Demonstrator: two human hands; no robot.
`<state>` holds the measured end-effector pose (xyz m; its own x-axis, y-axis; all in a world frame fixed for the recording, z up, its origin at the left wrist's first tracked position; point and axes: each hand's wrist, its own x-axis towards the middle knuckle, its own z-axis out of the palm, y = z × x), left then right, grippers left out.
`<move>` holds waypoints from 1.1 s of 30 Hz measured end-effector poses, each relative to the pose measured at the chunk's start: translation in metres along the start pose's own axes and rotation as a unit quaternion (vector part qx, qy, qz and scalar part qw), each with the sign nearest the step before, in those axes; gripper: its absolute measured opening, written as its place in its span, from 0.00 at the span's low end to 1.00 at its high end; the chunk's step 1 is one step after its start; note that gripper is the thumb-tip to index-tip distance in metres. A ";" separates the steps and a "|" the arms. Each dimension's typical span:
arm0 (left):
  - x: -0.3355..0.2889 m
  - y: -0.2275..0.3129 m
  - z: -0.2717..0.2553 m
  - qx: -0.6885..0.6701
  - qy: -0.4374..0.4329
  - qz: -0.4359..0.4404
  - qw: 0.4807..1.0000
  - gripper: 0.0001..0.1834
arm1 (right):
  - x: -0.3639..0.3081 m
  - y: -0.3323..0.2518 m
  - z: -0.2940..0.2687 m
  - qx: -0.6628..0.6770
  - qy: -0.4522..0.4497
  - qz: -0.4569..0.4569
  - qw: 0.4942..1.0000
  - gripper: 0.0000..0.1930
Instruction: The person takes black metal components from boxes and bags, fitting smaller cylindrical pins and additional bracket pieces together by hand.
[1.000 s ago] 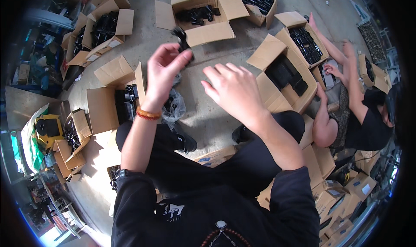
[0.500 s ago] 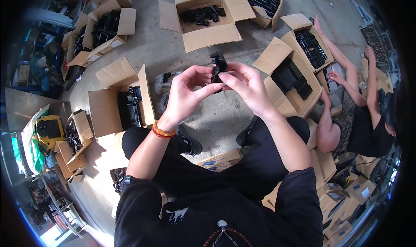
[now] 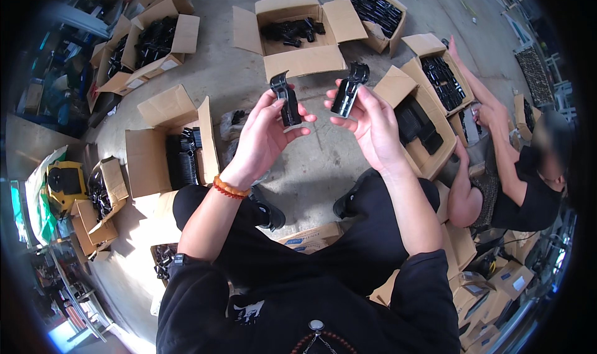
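Observation:
My left hand holds a black plastic part upright between thumb and fingers; a bead bracelet sits on that wrist. A second black plastic part is gripped in my right hand. The two parts are held apart, side by side, above the concrete floor. I sit with my legs in black trousers below them.
Open cardboard boxes of black parts ring me: one ahead, one at my left, one at my right, several farther back. Another person sits at the right, reaching into a box. A yellow device lies far left.
One second ago my hands were apart over the floor. Half a second ago they came together on one black piece. Now they are separated, each holding a part.

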<state>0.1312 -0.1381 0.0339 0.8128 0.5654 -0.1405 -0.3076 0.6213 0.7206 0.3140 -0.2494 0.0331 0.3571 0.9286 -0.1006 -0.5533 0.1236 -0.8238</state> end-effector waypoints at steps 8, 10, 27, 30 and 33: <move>0.000 -0.005 0.000 0.134 -0.003 0.079 0.988 0.18 | 0.002 0.008 -0.007 -0.010 -0.034 0.009 0.999 0.18; 0.000 -0.007 0.003 0.128 0.010 0.073 0.989 0.22 | 0.001 0.007 -0.003 -0.016 -0.019 0.026 0.999 0.21; 0.001 -0.008 0.000 0.077 -0.015 0.050 0.996 0.25 | 0.000 0.016 -0.001 0.088 -0.094 0.055 0.990 0.24; 0.000 -0.002 0.003 0.046 -0.031 0.049 0.997 0.25 | -0.001 0.013 -0.005 0.068 -0.102 0.050 0.991 0.22; 0.000 -0.004 0.003 0.115 -0.051 0.071 0.990 0.26 | -0.002 0.013 -0.003 -0.038 -0.082 0.013 0.996 0.19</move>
<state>0.1338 -0.1417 0.0330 0.8182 0.5739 0.0344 -0.3118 0.3927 0.8652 0.3090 -0.2505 0.0207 0.2113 0.9768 -0.0352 -0.5006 0.0773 -0.8622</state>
